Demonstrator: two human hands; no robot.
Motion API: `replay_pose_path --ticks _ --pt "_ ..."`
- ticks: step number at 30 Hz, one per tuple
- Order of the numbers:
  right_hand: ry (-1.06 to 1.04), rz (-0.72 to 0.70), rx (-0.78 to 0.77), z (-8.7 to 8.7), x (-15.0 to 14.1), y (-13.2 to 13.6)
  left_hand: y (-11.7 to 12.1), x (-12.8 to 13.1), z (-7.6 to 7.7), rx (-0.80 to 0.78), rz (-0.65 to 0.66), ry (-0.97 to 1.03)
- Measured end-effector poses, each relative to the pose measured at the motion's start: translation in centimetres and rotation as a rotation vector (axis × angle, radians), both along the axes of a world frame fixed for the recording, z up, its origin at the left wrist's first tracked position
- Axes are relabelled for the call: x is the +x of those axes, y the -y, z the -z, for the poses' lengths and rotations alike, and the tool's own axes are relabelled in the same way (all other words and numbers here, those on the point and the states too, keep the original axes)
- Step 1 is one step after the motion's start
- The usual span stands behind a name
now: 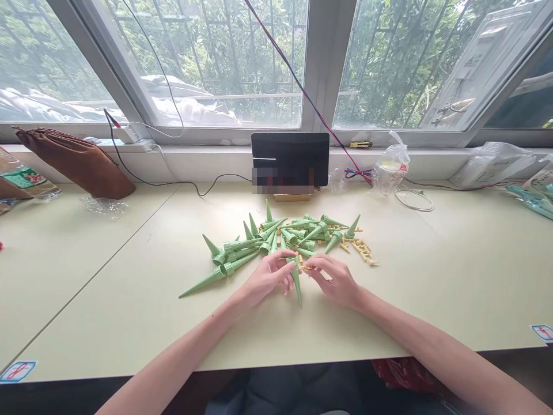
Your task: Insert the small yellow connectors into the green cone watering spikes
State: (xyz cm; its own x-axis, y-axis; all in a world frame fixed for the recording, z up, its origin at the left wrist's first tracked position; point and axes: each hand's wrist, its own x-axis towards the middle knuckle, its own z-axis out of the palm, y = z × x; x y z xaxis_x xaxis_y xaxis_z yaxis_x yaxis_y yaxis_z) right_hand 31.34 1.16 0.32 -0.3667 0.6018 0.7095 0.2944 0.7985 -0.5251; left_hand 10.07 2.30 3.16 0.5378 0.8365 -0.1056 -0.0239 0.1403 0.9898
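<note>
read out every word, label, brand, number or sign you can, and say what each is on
No word, brand or number reads clearly.
Green label at far left: blurred.
Cup in clear bag: red print, too small.
Packet at far right: lettering blurred.
White panel outside: marks too small.
Left corner sticker, right corner sticker: red mark, blue border, unreadable.

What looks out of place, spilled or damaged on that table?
No obvious spill or damage. Crumpled clear plastic beside the brown bag looks like stray wrapping. The green spikes lie pointing different ways, but that looks like an ordinary loose heap.
</note>
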Motion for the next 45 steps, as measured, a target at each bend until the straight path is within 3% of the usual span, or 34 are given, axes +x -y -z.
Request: replay_pose_path --ticks 9,39,45 --pt "-0.012 -0.051 -0.001 0.1 -0.1 -0.2 0.1 0.1 -0.5 -0.002 0.009 0.008" --pt "0.046 -0.068 -0.008 0.5 0.3 -0.4 -0.1 -0.1 0.5 -0.027 -0.019 0.041" --pt "0.058 -0.067 -0.033 0.9 0.4 -0.5 0.0 0.0 0.2 -0.019 -0.016 0.030"
